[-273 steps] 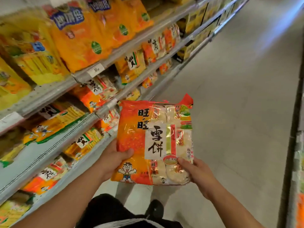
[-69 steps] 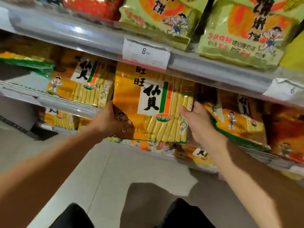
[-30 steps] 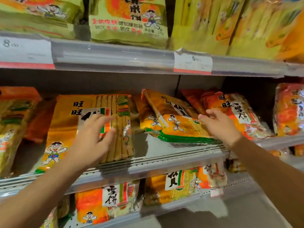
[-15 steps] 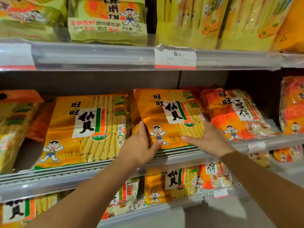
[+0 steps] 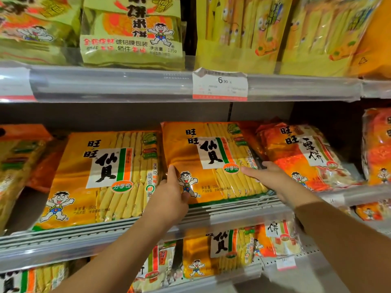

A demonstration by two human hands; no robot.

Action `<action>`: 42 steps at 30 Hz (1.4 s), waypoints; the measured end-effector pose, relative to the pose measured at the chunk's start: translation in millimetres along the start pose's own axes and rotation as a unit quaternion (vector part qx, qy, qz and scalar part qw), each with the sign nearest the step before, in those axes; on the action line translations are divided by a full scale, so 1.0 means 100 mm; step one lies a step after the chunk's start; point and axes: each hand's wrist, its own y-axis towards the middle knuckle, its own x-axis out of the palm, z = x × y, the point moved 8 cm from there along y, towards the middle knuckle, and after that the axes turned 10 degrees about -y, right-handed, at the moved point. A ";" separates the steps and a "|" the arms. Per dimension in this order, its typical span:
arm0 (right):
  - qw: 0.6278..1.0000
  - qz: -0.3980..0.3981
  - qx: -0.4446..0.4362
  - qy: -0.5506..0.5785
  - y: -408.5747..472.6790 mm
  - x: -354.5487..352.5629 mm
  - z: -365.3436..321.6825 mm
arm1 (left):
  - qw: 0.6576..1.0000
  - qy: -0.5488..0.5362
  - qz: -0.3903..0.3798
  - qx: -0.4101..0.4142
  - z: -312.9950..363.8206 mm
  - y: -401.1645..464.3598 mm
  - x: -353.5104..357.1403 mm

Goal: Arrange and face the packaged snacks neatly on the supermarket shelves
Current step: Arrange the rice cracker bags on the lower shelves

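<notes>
An orange-yellow rice cracker pack (image 5: 209, 157) with black characters and a cartoon boy stands upright, face forward, on the middle shelf (image 5: 232, 212). My left hand (image 5: 171, 197) grips its lower left edge, thumb on the front. My right hand (image 5: 273, 178) lies flat against its lower right front, fingers spread. A matching pack (image 5: 101, 178) leans back just to its left. To its right leans an orange-red snow cracker pack (image 5: 304, 155).
The upper shelf holds green packs (image 5: 131, 32) and yellow packs (image 5: 264, 28) above a 6.90 price tag (image 5: 220, 84). The lower shelf carries more orange packs (image 5: 220, 252). Another orange pack (image 5: 378, 144) sits at the far right, darker ones (image 5: 17, 161) at the far left.
The middle pack, tipped over a second ago, now stands upright and faces forward. Both hands have closed in on its lower edge, and my view has moved closer.
</notes>
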 end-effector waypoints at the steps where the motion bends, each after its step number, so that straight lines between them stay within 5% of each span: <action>1: 0.999 -0.037 0.013 0.011 0.04 0.05 0.01 | 1.000 -0.013 -0.001 -0.008 0.01 0.02 0.01; 11: 0.990 -0.057 -0.124 0.044 0.01 0.22 -0.19 | 0.993 -0.117 0.003 -0.025 -0.16 -0.09 -0.06; 19: 0.991 -0.040 -0.112 0.067 -0.05 0.45 -0.26 | 0.989 -0.127 0.043 -0.064 -0.27 -0.14 -0.25; 25: 0.992 -0.057 -0.104 0.041 -0.09 0.38 -0.27 | 0.994 -0.058 0.084 0.045 -0.06 -0.19 -0.34; 34: 0.994 0.026 -0.104 -0.016 -0.16 0.24 -0.21 | 0.978 -0.017 0.109 0.177 0.09 -0.32 -0.40; 39: 0.908 0.252 -0.315 -0.113 -1.01 0.22 -0.46 | 0.938 0.021 0.079 0.337 0.06 -0.95 -0.27; 42: 0.873 0.215 -0.412 -0.145 -1.50 0.69 -0.44 | 0.932 0.131 0.068 0.331 -0.39 -1.25 -0.17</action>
